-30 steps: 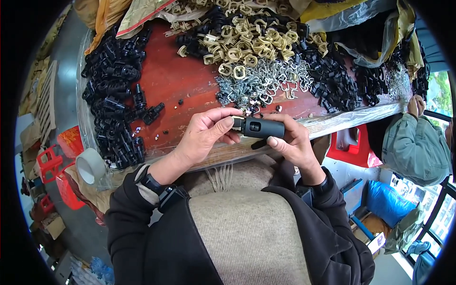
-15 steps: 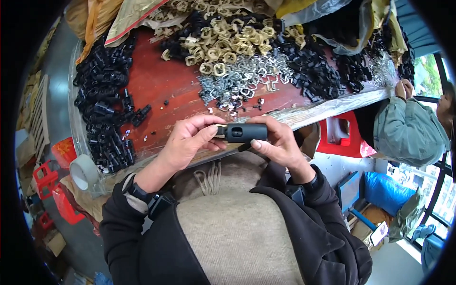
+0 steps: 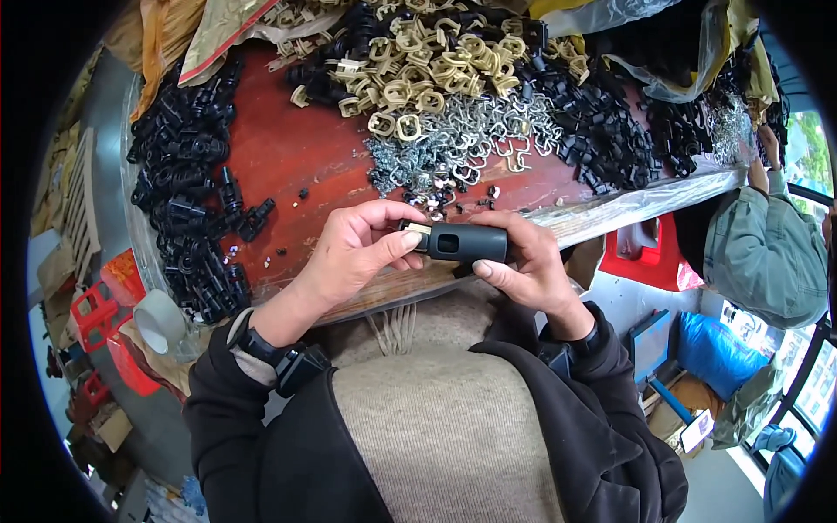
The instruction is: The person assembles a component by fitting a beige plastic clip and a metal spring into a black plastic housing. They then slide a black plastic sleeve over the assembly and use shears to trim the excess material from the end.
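Note:
A black plastic cylinder with a rectangular window (image 3: 471,243) lies sideways above the table's near edge. My right hand (image 3: 534,266) is closed round its right end, thumb along the lower side. At the other end, my left hand (image 3: 362,253) pinches a small tan plastic piece (image 3: 420,232) between thumb and fingers, against the cylinder's mouth. How deep the tan piece sits inside cannot be told. Just beyond my hands are a heap of bent metal wire clips (image 3: 475,131) and some tiny black and white bits (image 3: 436,193).
Tan plastic rings (image 3: 436,65) are heaped at the back of the red table (image 3: 288,148). Finished-looking black fittings (image 3: 187,192) line its left side; small black parts (image 3: 606,135) lie right. A tape roll (image 3: 159,321) hangs by the left edge. A co-worker's sleeve (image 3: 754,253) is at far right.
The tan piece now shows more plainly at the cylinder's left end, and the cylinder has shifted slightly right in view. The co-worker's hand has reached farther over the table.

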The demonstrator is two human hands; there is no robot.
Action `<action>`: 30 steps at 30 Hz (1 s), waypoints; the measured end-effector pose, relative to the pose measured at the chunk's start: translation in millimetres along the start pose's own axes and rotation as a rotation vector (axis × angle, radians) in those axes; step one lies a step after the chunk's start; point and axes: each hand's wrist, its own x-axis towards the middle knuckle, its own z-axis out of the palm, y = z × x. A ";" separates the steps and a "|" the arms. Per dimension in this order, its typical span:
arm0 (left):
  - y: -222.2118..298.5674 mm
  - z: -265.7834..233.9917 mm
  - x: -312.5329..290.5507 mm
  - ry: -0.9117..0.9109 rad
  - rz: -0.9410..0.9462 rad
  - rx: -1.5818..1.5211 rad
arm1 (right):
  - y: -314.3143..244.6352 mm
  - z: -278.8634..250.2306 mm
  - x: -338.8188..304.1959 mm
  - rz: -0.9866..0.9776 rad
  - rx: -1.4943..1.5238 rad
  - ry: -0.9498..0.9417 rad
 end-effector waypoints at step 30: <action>25.1 12.9 -2.6 0.107 0.025 0.045 | -17.5 23.3 -1.2 -0.081 -0.290 0.163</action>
